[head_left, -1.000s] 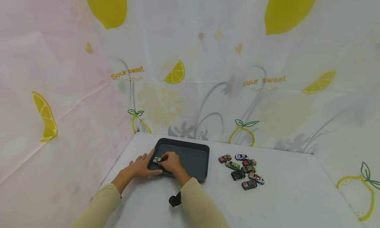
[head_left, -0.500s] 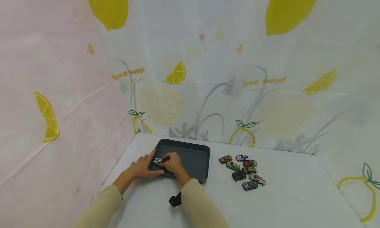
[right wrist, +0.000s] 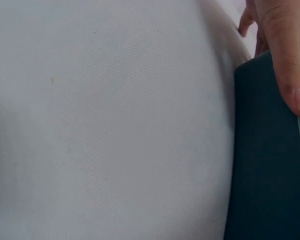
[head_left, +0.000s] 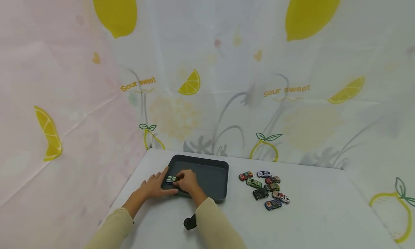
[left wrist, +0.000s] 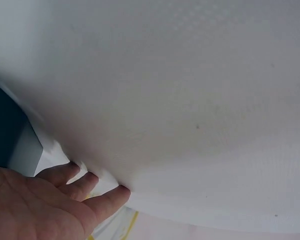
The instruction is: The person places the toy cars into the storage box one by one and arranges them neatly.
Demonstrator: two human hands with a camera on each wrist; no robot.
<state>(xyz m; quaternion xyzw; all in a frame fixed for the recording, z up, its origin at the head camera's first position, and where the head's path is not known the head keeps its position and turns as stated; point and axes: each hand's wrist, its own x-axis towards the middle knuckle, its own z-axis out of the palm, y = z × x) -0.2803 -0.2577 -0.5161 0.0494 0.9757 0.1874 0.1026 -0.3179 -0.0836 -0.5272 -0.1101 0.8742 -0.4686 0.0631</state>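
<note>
my right hand [head_left: 188,181] pinches a car [head_left: 170,179], likely light, stiff, best held by its sides; my left hand [head_left: 153,187] is spread.

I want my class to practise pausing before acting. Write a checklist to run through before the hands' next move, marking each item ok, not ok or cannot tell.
1. Tray steadied: ok. The left hand is at the near-left corner of the dark tray, its thumb on the near rim.
2. Green-and-white toy car inside the tray: ok. It is in the left part.
3. Right hand clear of that car: not ok. Its fingertips are at the car's right end.
4. Car's wheels all down on the tray floor: cannot tell. They are too small to make out.
5. Other eight toy cars in the tray: not ok. They are on the white table, right of the tray.
</note>
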